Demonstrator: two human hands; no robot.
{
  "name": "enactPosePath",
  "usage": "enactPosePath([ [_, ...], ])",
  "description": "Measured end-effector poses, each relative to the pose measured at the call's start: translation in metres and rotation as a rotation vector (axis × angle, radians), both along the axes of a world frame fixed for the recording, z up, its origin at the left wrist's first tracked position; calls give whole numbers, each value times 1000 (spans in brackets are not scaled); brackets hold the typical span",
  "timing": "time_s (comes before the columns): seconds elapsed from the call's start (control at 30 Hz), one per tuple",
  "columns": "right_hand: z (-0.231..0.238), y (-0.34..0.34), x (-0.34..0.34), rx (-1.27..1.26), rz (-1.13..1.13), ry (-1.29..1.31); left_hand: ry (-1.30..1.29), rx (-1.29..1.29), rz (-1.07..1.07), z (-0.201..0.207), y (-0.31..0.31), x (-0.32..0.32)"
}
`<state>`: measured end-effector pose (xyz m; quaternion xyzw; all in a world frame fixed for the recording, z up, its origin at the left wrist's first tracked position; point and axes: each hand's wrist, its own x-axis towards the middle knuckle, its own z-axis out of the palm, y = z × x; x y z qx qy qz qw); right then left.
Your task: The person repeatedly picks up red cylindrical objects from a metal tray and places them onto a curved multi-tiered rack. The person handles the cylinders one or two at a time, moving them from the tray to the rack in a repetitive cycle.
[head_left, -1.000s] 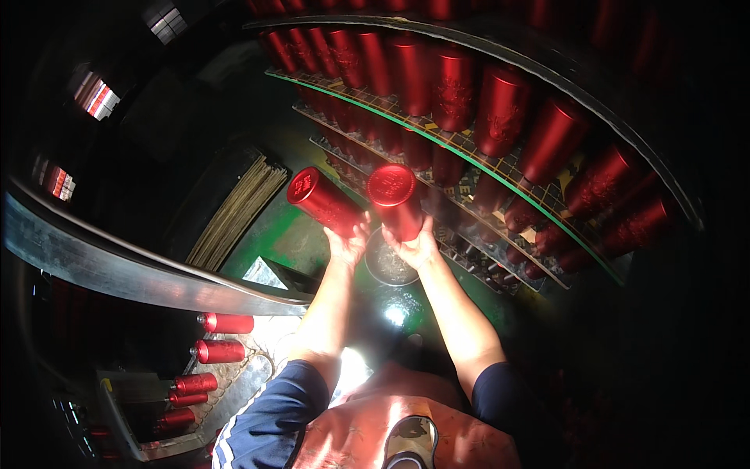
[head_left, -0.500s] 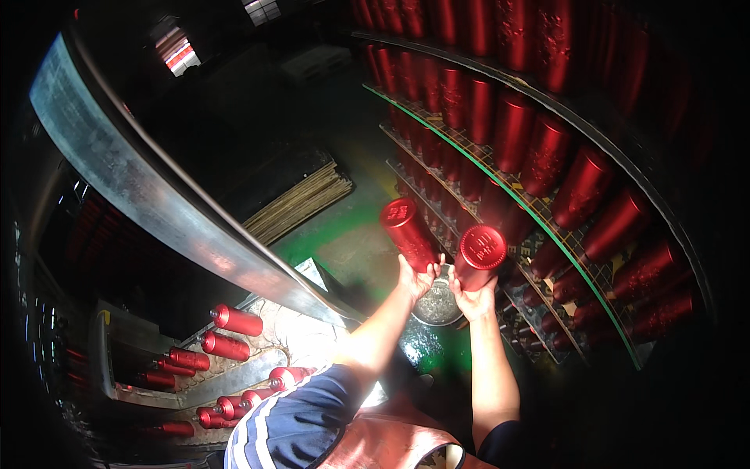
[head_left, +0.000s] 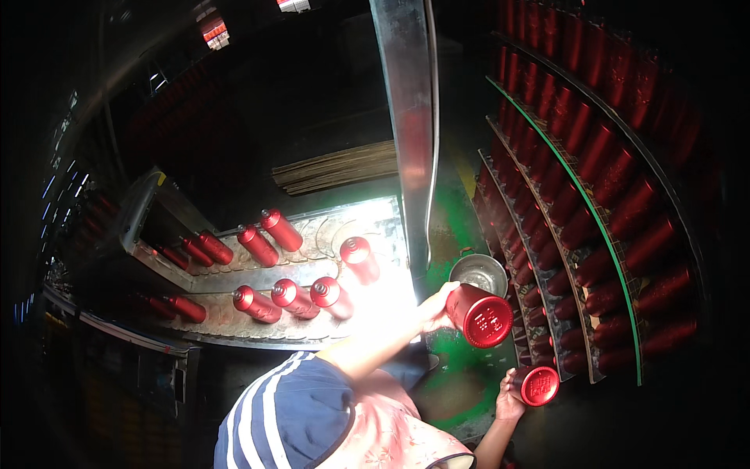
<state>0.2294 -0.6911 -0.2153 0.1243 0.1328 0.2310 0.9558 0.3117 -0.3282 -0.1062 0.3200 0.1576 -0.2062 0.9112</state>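
My left hand (head_left: 437,309) is closed round the top end of a metallic red bottle (head_left: 478,316); its round embossed base points away from my fingers. Lower and farther right, my right hand (head_left: 509,400) grips a second red bottle (head_left: 538,386), also with its base outward. The two bottles are apart, both held off any surface. Beyond my left hand a round metal basin (head_left: 478,271) is on the floor. Rows of similar bottles fill the tiered rack (head_left: 601,199) to the right of both hands.
On the left, a brightly lit conveyor (head_left: 301,268) carries several upright red bottles (head_left: 258,244) in two lines. A metal post (head_left: 411,125) rises between it and the rack. A stack of thin boards (head_left: 336,167) lies behind. Green-painted floor (head_left: 461,383) shows between conveyor and rack.
My view has swung left, bringing more of the conveyor into sight. The two held bottles have moved apart; the right one is now lower and nearer me. Both stay gripped.
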Motion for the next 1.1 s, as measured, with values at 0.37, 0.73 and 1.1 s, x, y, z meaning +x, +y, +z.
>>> enactPosePath([
  [0.37,-27,22,-161,127,42,94,-178,774,523,147,226,-211],
  [0.73,118,282,-69,-728,-229,-350,-118,2058,577,111,496,-182],
  [1.1,223,691,1,-1983,-445,-1416,-352,2031,559,8,613,-207],
])
